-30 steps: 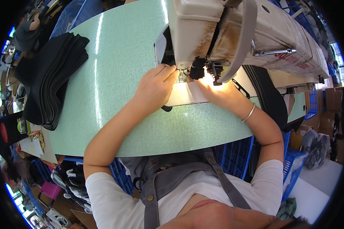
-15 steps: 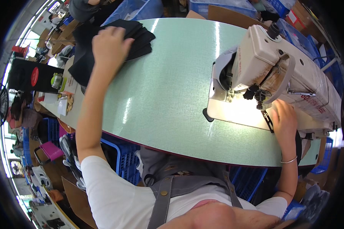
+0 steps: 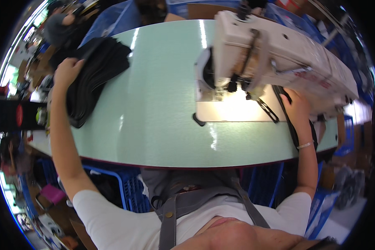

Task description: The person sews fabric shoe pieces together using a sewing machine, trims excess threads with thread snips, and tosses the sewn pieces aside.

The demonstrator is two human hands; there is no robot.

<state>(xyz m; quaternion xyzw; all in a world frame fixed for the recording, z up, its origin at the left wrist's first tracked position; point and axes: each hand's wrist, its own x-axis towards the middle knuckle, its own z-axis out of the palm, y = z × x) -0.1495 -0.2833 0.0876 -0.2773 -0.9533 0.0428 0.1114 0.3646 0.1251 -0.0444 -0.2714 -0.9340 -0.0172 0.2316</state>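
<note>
A stack of black fabric pieces (image 3: 98, 71) lies on the left of the pale green sewing table (image 3: 154, 100), its layers curved and partly fanned. My left hand (image 3: 67, 73) grips the stack's left edge with curled fingers. On the right stands a white sewing machine (image 3: 287, 54), its lamp lighting the metal bed plate. My right hand (image 3: 298, 109) is beside the bed under the machine arm, fingers bent around a black fabric strip (image 3: 292, 132) that hangs toward the table's near edge. A slotted black metal guide (image 3: 268, 110) lies on the bed left of that hand.
Blue crates (image 3: 133, 187) stand below the table's near edge. Blue bins (image 3: 112, 21) and cardboard line the far side. A black box with a red oval (image 3: 18, 114) is at far left. Another person (image 3: 59, 27) is in the far left background.
The view has shifted, with the machine now further left. My left hand has moved from the top of the stack to its left edge; the stack is reshaped. More black strip shows at my right hand.
</note>
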